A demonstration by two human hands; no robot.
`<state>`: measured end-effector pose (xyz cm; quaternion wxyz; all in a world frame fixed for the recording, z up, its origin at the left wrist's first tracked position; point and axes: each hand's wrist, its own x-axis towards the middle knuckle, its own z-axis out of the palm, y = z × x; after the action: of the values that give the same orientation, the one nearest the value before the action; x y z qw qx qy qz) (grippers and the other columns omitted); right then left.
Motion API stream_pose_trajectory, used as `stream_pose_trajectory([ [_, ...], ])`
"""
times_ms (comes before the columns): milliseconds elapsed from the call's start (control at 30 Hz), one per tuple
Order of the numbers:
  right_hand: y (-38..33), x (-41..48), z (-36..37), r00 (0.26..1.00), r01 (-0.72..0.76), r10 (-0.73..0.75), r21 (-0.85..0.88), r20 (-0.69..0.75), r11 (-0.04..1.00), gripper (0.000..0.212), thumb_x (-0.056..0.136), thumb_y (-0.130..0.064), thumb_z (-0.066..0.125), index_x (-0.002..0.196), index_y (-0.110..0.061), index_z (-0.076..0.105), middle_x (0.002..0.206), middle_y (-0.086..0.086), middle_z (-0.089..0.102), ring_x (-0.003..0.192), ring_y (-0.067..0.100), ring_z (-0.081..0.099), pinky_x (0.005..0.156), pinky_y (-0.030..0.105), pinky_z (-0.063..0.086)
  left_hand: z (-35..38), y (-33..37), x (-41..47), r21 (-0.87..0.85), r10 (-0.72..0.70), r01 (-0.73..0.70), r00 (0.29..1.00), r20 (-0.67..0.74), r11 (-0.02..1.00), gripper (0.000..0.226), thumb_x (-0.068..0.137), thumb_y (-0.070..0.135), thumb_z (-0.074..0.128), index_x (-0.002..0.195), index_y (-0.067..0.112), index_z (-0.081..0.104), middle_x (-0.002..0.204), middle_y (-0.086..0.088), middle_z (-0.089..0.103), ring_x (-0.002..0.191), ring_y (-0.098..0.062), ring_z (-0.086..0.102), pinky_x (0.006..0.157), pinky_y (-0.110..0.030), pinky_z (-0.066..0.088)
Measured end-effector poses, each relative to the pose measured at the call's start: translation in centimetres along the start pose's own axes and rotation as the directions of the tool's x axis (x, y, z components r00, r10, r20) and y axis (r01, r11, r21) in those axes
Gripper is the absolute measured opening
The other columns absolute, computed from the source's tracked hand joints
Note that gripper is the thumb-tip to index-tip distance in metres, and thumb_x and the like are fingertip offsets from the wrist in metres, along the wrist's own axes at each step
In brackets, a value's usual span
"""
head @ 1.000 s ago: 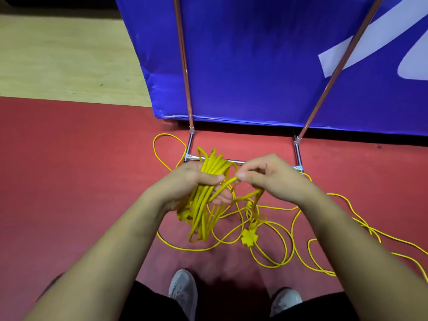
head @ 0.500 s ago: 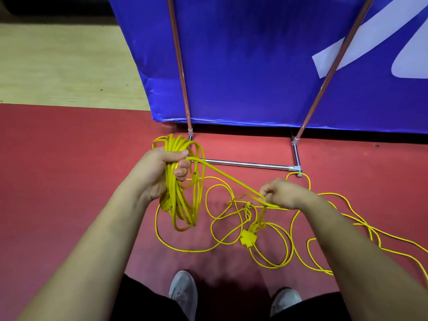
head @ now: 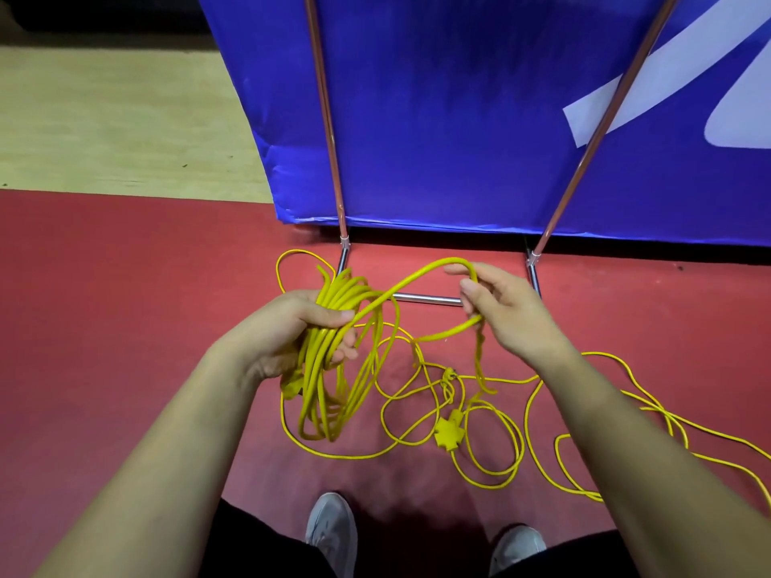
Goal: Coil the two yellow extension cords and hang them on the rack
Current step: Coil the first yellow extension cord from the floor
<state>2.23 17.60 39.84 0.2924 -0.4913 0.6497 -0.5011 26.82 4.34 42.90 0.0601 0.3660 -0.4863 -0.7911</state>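
Note:
My left hand grips a bundle of yellow cord loops that hangs down below the fist. One strand runs from the bundle up and right to my right hand, which holds a raised loop of the cord between thumb and curled fingers. The rest of the yellow cord lies in loose tangled curls on the red floor, with a yellow multi-way socket among them. More cord trails off to the right. The rack's chrome base bar lies just beyond my hands.
Two copper-coloured rack poles rise in front of a blue banner. My two grey shoes stand on the red floor. Pale flooring lies at the back left.
My right hand has risen from the floor tangle and drawn a new loop of cord upward and towards the bundle. My left hand has shifted slightly right with the coil.

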Motion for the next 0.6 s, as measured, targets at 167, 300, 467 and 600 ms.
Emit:
stream_pose_trajectory([
  [167,-0.8,0.0,0.2,0.991,0.06,-0.025,-0.258,0.134,0.964,0.028,0.103,-0.024,0.041,0.107,-0.016,0.067,0.065,-0.016,0.06,0.062,0.003,0.053,0.06,0.019,0.04,0.8,0.5,-0.7,-0.124,-0.004,0.01,0.999,0.046,0.992,0.018,0.07,0.007,0.065,0.084,-0.001,0.058,0.079,-0.031,0.069,0.076,-0.043,0.07,0.063,-0.042,0.06],
  [300,-1.8,-0.4,1.2,0.942,0.159,-0.028,-0.367,0.336,0.917,0.03,0.099,-0.035,0.051,0.094,-0.011,0.068,0.08,0.011,0.065,0.071,0.018,0.054,0.071,0.036,0.047,2.3,0.4,-0.6,-0.129,-0.006,0.024,0.99,0.14,0.991,0.014,0.071,0.011,0.068,0.081,0.001,0.069,0.093,-0.035,0.067,0.084,-0.043,0.07,0.065,-0.041,0.06],
  [467,-3.3,-0.9,2.2,0.924,0.237,-0.11,-0.324,0.366,0.916,0.028,0.096,-0.036,0.056,0.076,-0.017,0.061,0.063,-0.001,0.05,0.06,0.009,0.04,0.061,0.029,0.039,3.9,-0.3,0.2,-0.093,-0.013,0.029,0.986,0.166,0.995,0.01,0.079,0.009,0.061,0.082,0.008,0.07,0.066,-0.014,0.063,0.049,-0.023,0.06,0.048,-0.026,0.05],
  [600,-1.6,-0.6,1.1,0.949,0.076,0.027,-0.31,0.315,0.948,0.02,0.089,-0.029,0.067,0.071,-0.022,0.064,0.056,-0.01,0.047,0.054,0.004,0.041,0.055,0.022,0.035,3.1,0.1,0.5,-0.218,0.042,0.004,0.977,0.207,0.976,0.017,0.065,0.015,0.078,0.075,0.014,0.064,0.059,-0.003,0.048,0.042,-0.013,0.046,0.047,-0.021,0.039],
])
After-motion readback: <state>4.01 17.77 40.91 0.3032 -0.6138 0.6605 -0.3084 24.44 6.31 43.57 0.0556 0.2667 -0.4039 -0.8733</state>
